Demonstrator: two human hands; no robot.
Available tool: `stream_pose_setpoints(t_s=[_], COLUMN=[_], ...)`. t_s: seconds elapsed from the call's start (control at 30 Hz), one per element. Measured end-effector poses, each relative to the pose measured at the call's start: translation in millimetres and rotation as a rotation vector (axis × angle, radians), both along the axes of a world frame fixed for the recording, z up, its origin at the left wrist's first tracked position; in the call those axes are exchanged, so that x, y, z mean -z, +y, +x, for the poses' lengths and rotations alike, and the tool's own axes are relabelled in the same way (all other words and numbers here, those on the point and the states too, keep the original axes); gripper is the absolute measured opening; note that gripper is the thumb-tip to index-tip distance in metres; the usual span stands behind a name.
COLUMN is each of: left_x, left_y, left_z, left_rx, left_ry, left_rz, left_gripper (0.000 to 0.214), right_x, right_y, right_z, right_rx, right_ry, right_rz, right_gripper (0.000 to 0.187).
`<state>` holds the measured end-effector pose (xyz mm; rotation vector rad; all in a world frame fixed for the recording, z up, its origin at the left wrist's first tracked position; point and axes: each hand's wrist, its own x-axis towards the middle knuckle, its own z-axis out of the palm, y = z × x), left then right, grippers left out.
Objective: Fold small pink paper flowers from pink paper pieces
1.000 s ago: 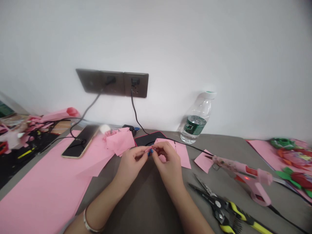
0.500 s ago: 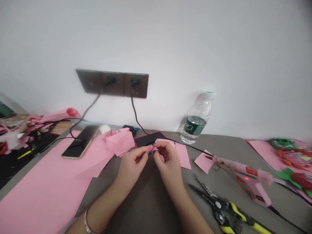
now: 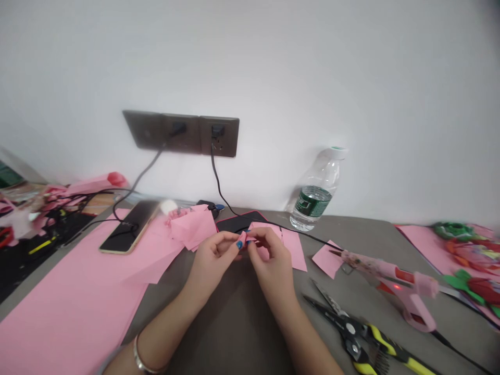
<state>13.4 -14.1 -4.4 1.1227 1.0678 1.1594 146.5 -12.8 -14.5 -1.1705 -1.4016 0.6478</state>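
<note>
Over the grey table (image 3: pixel 234 323), my left hand (image 3: pixel 213 260) and my right hand (image 3: pixel 271 263) meet at their fingertips. Both pinch a small piece of pink paper (image 3: pixel 245 239) between thumb and fingers, held just above the tabletop. Loose pink paper squares (image 3: pixel 295 250) lie right behind the hands, and a crumpled pink sheet (image 3: pixel 193 226) sits to their left. A bracelet circles my left wrist.
A pink glue gun (image 3: pixel 394 281) lies at the right with its cord running to the wall socket (image 3: pixel 219 136). Yellow-handled pliers (image 3: pixel 359 333) rest at the front right. A water bottle (image 3: pixel 316 192) stands by the wall. A phone (image 3: pixel 128 226) lies on a large pink sheet (image 3: pixel 74 307).
The fingers have shifted slightly on the small pink piece, working it between both hands. Hands stay in the same spot.
</note>
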Motion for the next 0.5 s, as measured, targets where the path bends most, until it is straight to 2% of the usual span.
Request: stream_pose_setpoints(t_s=[0.2, 0.5], left_x=[3.0, 1.5], left_y=[2.9, 0.6], left_z=[-2.5, -0.5], left_rx=[-0.001, -0.023], left_ry=[-0.061, 0.020], left_rz=[-0.118, -0.088], left_gripper=[0.038, 0.040], right_x=[-2.0, -1.6], right_y=[-0.3, -0.4], right_z=[4.0, 5.4], right_rx=[-0.036, 0.015], right_ry=[-0.157, -0.188], right_rz=[0.057, 0.098], right_gripper=[0.018, 0.017])
